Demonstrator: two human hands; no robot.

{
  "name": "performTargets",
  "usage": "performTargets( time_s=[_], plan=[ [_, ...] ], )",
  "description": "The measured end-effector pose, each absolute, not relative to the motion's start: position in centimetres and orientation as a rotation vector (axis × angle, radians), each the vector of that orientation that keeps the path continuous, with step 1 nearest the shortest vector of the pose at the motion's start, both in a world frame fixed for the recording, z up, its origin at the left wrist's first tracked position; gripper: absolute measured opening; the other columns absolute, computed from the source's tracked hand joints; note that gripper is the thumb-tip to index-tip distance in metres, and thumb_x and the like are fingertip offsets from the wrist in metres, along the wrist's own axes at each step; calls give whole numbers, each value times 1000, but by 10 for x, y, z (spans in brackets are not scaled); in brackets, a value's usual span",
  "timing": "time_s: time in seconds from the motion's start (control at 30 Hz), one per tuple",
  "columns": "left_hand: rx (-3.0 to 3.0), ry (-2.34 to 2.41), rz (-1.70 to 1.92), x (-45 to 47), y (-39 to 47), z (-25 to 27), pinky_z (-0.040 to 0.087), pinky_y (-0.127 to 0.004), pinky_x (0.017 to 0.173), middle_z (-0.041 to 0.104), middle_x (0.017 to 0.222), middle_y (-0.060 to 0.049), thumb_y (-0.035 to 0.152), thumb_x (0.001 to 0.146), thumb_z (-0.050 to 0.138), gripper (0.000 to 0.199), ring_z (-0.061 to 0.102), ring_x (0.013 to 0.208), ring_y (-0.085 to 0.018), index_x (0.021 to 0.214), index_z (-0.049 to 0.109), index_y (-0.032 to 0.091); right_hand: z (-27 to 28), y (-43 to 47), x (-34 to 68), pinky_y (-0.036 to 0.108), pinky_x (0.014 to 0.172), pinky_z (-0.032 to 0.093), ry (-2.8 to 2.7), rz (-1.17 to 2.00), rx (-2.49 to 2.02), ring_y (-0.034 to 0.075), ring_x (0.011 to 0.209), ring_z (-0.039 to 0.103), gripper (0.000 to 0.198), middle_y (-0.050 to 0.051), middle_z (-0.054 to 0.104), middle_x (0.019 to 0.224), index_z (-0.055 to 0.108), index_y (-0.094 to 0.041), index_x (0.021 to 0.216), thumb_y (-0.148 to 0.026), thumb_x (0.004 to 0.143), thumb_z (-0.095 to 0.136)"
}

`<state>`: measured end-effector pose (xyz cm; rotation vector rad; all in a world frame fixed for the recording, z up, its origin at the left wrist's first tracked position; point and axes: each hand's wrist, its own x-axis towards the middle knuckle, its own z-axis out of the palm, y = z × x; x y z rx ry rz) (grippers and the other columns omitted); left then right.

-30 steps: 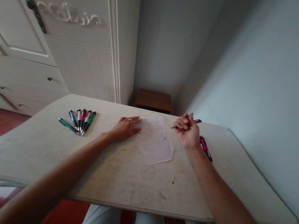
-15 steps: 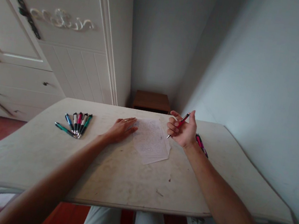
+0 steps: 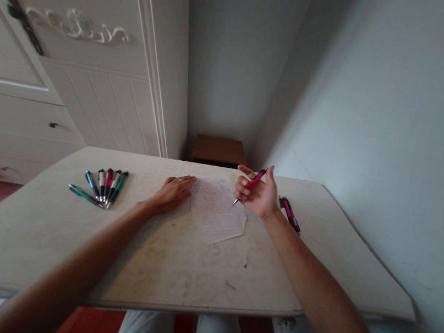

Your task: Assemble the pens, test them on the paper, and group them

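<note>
Holds pink-black pen (image 3: 257, 179) in curled right fingers (image 3: 242, 188); rests flat left fingers (image 3: 186, 180) on paper (image 3: 217, 213). Sits at stained counter (image 3: 185, 272) by wall (image 3: 378, 128).

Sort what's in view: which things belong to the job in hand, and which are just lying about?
In the job, by the look of it:
pen, in the right hand
papers, left hand at their edge
table, under the papers

Seemingly just about:
fanned pens, left of the left hand
other pens, right of the right hand
cabinet, far left
</note>
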<state>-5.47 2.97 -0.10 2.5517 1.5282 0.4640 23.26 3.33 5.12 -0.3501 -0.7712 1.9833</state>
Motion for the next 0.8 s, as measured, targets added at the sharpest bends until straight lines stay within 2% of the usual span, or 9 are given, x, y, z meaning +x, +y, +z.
performTargets(
  time_s=[0.3, 0.5, 0.8],
  plan=[
    [2552, 1554, 452, -51, 29, 0, 28, -44, 113, 48, 145, -12, 43, 98, 25, 53, 42, 136, -25, 140, 47, 17, 48, 35, 233, 25, 46, 31, -734, 1967, -277, 12, 49, 37, 63, 0, 50, 63, 64, -17, 107, -62, 94, 23],
    [2554, 1564, 471, -51, 30, -2, 29, -45, 113, 49, 144, -12, 49, 99, 26, 54, 42, 136, -25, 138, 49, 19, 46, 37, 233, 24, 44, 29, -744, 1966, -323, 11, 48, 34, 65, -1, 49, 62, 64, -17, 106, -68, 92, 26],
    [2577, 1549, 439, -50, 28, 2, 30, -46, 112, 48, 145, -12, 51, 98, 27, 55, 41, 136, -26, 136, 51, 20, 49, 34, 231, 21, 40, 21, -861, 2063, -351, 10, 46, 26, 64, -3, 44, 58, 63, -16, 110, -66, 93, 28]
  ],
)
